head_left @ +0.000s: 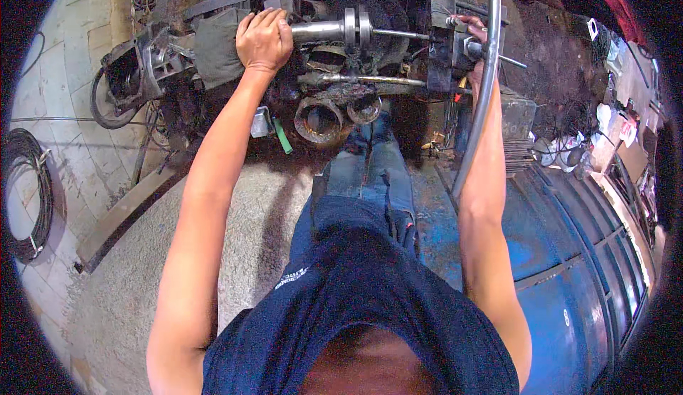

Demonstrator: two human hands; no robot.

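Note:
My left hand is closed over the left end of a shiny metal shaft, where a dark grey cloth-like cover meets it. Two round flanges sit at the shaft's right end, and a thin rod runs from them toward a dark metal block. Beside that block, my right hand has its fingers curled around a metal fitting. A curved grey tube crosses in front and hides part of this hand, so what it grips is unclear.
Greasy round metal openings lie below the shaft. A green strip hangs near a small clear container. A coiled black cable lies on the left floor. Blue metal panels stand at right, with clutter beyond.

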